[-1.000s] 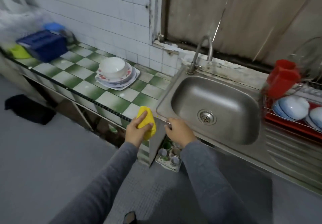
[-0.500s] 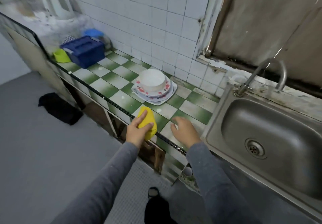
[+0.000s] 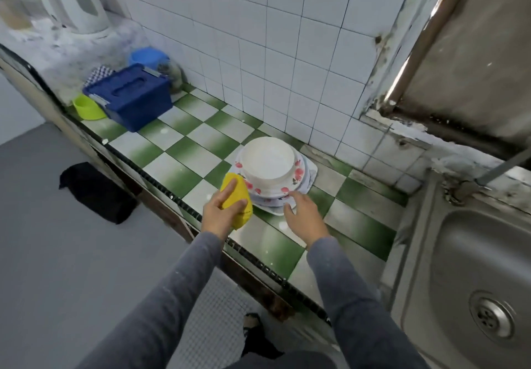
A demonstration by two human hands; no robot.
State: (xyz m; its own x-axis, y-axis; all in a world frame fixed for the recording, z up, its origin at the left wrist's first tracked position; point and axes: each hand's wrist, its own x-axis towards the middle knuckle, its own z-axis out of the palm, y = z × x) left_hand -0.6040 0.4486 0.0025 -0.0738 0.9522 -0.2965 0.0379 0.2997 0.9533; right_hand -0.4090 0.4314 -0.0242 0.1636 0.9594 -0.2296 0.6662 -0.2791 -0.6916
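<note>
Grips a yellow sponge [image 3: 238, 197] in the left hand [image 3: 219, 215], ready for wiping, just beside the bowl [image 3: 268, 164] stacked on plates [image 3: 300, 180] on the checkered counter [image 3: 172, 167]. Spreads the empty right hand [image 3: 304, 216] at the plates' near rim, likely for lifting.

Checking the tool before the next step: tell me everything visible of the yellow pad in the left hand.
The yellow pad is bright yellow, soft-looking, rounded; sponge or folded cloth, I cannot tell. The left hand grips it, a finger across its face, thumb at its side. It is held over the checked counter, beside the flowered plate; contact there is unclear.
</note>
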